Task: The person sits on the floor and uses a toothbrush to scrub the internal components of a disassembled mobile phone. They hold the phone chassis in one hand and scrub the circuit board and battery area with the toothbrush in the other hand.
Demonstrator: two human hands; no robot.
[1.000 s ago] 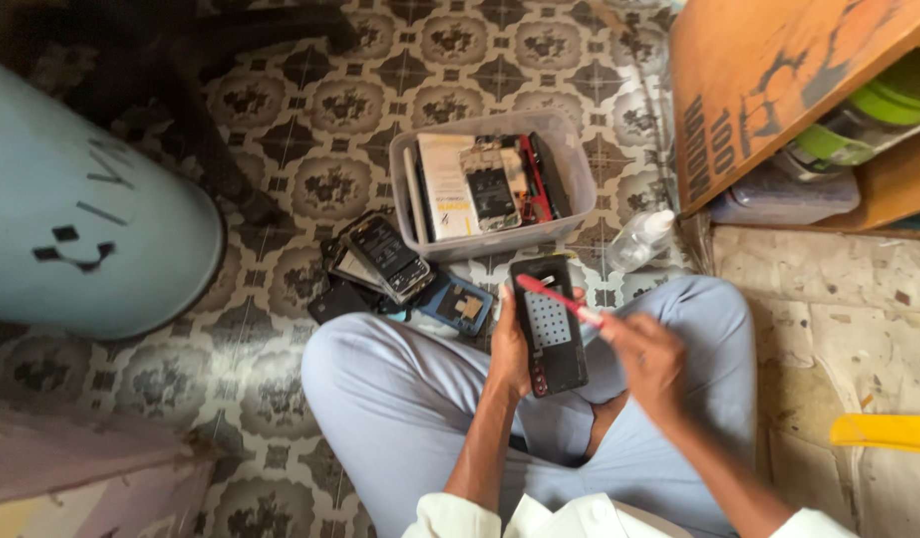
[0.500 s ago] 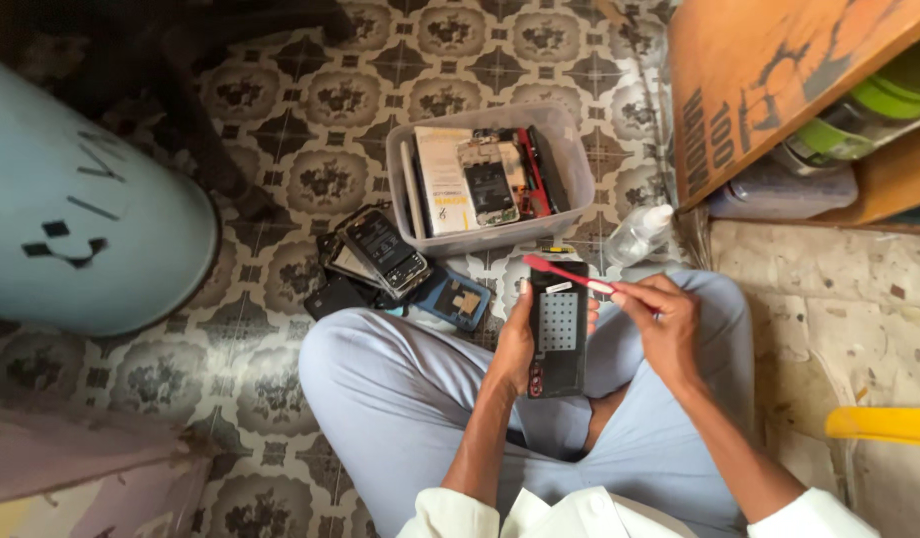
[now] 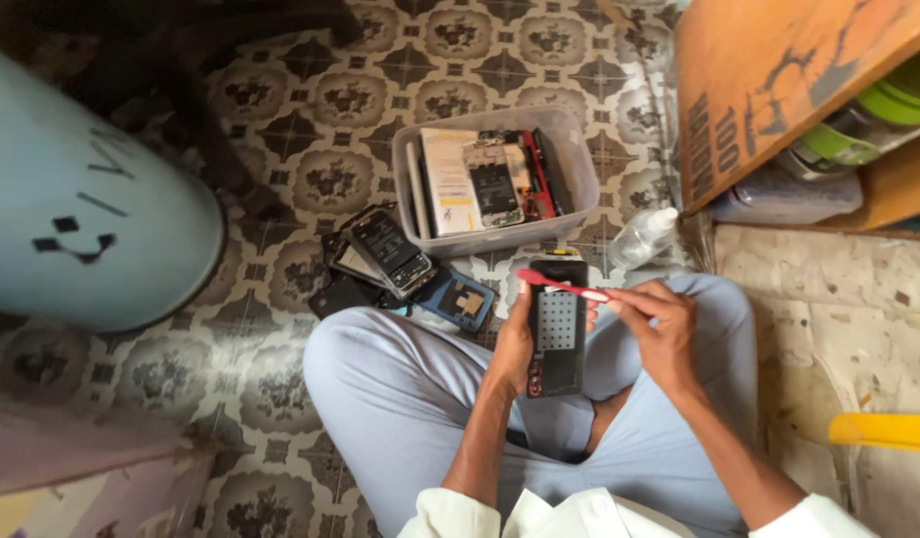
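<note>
Your left hand (image 3: 515, 344) grips the phone (image 3: 557, 329) above your lap; your right hand (image 3: 659, 324) pinches the red tool (image 3: 563, 286) at its top edge. Slip, and you may scratch it.

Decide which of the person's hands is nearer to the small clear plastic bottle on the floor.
Right. The right hand, holding a red tool, sits just below the bottle; the left hand grips the opened phone, farther away.

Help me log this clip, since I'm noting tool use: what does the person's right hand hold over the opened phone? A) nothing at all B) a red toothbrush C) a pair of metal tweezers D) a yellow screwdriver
B: the right hand pinches a slim red toothbrush by its handle, its head lying across the top of the opened phone that the left hand grips.
</note>
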